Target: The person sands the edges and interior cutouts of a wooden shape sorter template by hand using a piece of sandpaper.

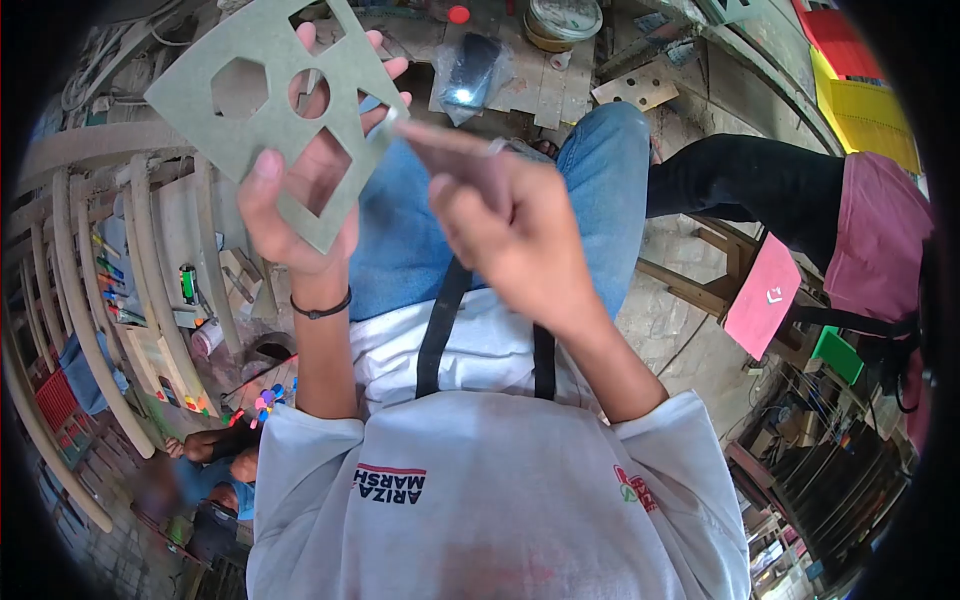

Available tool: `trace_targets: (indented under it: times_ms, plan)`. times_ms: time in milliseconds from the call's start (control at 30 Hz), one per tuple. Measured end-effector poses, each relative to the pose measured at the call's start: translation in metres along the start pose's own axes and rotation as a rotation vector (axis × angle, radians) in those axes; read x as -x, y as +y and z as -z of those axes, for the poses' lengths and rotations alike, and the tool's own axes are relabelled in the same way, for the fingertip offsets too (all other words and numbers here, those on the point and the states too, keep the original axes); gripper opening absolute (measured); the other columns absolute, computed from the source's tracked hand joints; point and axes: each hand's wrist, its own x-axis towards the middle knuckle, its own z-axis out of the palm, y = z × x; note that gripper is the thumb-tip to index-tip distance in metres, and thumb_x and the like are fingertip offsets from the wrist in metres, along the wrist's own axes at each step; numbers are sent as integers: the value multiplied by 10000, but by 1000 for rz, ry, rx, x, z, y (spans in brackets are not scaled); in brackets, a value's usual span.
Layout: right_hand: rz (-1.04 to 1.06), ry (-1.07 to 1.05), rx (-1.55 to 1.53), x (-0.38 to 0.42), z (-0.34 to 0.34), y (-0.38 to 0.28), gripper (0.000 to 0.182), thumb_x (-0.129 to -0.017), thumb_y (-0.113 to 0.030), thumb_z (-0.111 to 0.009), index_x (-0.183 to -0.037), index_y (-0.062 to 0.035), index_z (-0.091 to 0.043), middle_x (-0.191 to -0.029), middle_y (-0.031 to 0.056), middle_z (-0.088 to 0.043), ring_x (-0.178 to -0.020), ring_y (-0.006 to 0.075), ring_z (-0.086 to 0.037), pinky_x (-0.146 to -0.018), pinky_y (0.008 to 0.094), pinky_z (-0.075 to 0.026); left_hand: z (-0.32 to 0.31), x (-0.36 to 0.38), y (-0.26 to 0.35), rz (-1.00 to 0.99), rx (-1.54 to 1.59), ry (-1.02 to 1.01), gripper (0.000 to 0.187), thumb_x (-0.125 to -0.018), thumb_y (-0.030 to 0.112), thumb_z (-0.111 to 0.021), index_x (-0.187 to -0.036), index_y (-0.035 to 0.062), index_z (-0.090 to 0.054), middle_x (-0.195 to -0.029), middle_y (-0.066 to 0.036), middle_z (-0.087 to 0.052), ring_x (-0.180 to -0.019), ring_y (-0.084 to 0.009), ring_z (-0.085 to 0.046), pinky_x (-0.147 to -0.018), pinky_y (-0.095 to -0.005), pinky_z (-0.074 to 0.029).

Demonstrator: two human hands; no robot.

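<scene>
A grey-green flat board (210, 125) with several cut-out shapes, among them a hexagon, a circle and a square, is tilted up in front of my lap. My left hand (300, 205) grips it from below and behind, thumb on the near face, fingertips showing past the far edge and through the openings. My right hand (520, 225) is at the board's right edge, its index finger stretched toward that edge and its thumb bent in. A brownish patch shows between thumb and finger; motion blur hides what it is.
A phone-like dark object in clear plastic (475, 65) and a lidded tub (563, 20) are ahead. Curved wooden bars (130, 270) stand at left, with another person (215, 470) beyond. A person in dark trousers (745, 175) is at right, near a pink board (765, 300).
</scene>
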Motion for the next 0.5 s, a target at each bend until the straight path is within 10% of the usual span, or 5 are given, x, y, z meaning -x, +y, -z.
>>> trace_targets:
  times_ms: [500]
  plan:
    - [-223,12,-163,-12,-17,14,241,-934,-115,-533,-733,18,-520,-592,20,-469,-485,73,-416,-427,261,-323,-9,15,-13,-42,18,22,1022,-777,515,-587,-1538,21,-117,-1520,-270,-270,-1361,-386,-380,-1109,-470,-334]
